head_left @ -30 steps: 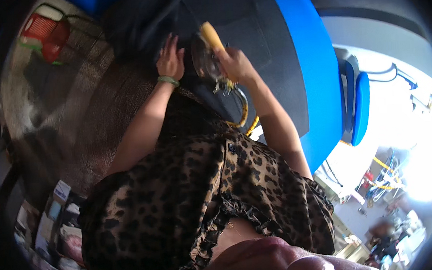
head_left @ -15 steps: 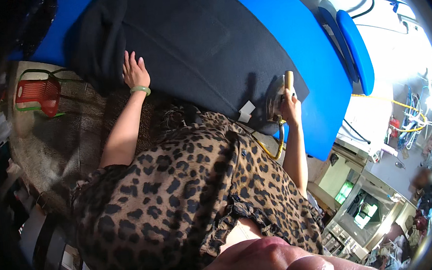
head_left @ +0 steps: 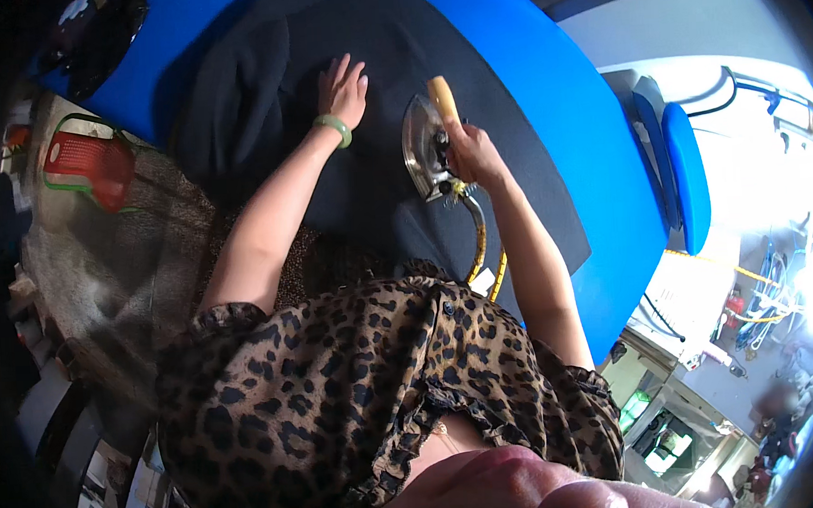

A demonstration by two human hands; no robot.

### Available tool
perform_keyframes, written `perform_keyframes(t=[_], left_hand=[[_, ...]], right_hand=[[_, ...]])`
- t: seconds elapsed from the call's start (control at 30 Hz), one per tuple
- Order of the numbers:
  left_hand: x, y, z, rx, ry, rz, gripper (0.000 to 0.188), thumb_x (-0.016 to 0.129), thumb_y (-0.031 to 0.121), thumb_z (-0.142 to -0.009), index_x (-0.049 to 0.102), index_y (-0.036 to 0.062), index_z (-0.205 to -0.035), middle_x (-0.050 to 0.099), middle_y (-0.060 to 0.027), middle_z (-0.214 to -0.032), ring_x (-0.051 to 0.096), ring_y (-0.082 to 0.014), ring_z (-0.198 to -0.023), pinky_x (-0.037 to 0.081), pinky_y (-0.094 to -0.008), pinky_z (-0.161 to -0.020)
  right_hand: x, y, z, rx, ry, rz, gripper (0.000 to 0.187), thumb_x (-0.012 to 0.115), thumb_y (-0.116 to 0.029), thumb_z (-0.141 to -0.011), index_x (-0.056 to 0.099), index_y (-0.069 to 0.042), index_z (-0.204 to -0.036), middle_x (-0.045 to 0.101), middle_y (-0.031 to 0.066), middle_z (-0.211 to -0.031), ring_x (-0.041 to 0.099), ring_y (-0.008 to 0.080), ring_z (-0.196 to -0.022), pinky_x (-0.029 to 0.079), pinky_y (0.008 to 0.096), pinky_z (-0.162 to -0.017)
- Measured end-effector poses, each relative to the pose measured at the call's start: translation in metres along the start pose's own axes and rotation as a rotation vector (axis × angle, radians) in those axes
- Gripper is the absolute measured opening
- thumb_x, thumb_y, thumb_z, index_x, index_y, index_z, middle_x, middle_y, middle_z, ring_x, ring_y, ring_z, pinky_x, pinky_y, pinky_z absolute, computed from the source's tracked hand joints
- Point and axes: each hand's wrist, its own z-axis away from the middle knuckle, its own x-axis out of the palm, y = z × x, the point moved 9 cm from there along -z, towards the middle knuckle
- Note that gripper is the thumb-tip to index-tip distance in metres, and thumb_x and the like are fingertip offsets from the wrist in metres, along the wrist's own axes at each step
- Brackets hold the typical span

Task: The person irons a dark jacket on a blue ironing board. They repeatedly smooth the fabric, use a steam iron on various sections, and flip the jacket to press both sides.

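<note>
**Black cloth under the iron on a blue board**

Black cloth covers most of a blue board that runs across the upper part of the view, with a thicker fold of the same dark fabric bunched at its left end. The left hand lies flat on the cloth, palm down, its fingers spread and holding nothing; a green bangle circles the wrist. Just to its right the right hand is closed around the yellow handle of an iron, whose shiny metal body rests on the cloth, between the 2 hands and nearer the right. A yellow hose drops from the back of the iron, below the right wrist, toward the near edge of the board. Both bare forearms rise from a leopard-print top that fills the lower middle of the frame. A red basket with green rims sits on a grey surface to the left of the board, well apart from the hands. A blue pad stands beyond the board's right edge, against a bright background too blurred to read.
</note>
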Motion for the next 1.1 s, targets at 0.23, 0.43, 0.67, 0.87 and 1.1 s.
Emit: perform_keyframes(t=[0.23,0.43,0.67,0.87,1.1], left_hand=[[0.031,-0.050,-0.104,0.029,-0.202,-0.352,0.040,0.044,0.026,-0.090,0.043,0.0310,-0.129,0.026,-0.0020,-0.144,0.029,-0.0252,-0.130,0.025,-0.0498,-0.104],[0.035,-0.079,-0.124,0.102,-0.015,-0.099,0.039,0.042,0.028,-0.091,0.043,0.0363,-0.129,0.026,0.0010,-0.144,0.030,-0.0221,-0.129,0.031,-0.0462,-0.102],[-0.001,-0.061,-0.120,0.127,0.163,0.238,0.028,0.044,0.011,-0.089,0.051,0.0079,-0.115,0.047,-0.0102,-0.127,0.046,-0.0322,-0.114,0.040,-0.0390,-0.095],[0.011,-0.041,-0.115,0.091,0.201,0.308,0.035,0.043,0.024,-0.092,0.046,0.0092,-0.123,0.048,-0.0131,-0.127,0.045,-0.0310,-0.116,0.039,-0.0391,-0.096],[0.040,-0.029,-0.138,0.107,0.282,0.378,0.037,0.048,0.024,-0.090,0.046,0.0097,-0.124,0.050,-0.0131,-0.125,0.049,-0.0317,-0.113,0.042,-0.0399,-0.093]], right_hand=[[-0.011,-0.046,-0.042,0.040,0.052,0.073,0.053,0.051,-0.052,-0.086,0.054,0.001,-0.078,0.052,0.0051,-0.056,0.049,0.0124,-0.046,0.037,0.0268,-0.042],[-0.038,-0.072,-0.067,-0.244,0.000,0.247,0.048,0.050,-0.050,-0.087,0.053,-0.003,-0.083,0.051,0.0046,-0.060,0.050,0.0129,-0.051,0.039,0.0268,-0.044],[0.011,-0.157,-0.142,-0.538,-0.170,0.470,0.059,0.045,-0.058,-0.086,0.056,-0.001,-0.094,0.052,0.0041,-0.061,0.051,0.0124,-0.052,0.041,0.0272,-0.044],[0.023,-0.200,-0.156,-0.223,-0.095,0.662,0.063,0.038,-0.062,-0.086,0.059,-0.004,-0.084,0.054,0.0059,-0.060,0.052,0.0155,-0.051,0.043,0.0323,-0.048],[-0.100,-0.150,-0.117,-0.133,0.175,0.319,0.055,0.041,-0.055,-0.089,0.059,-0.004,-0.080,0.054,0.0044,-0.058,0.051,0.0118,-0.051,0.039,0.0265,-0.044]])
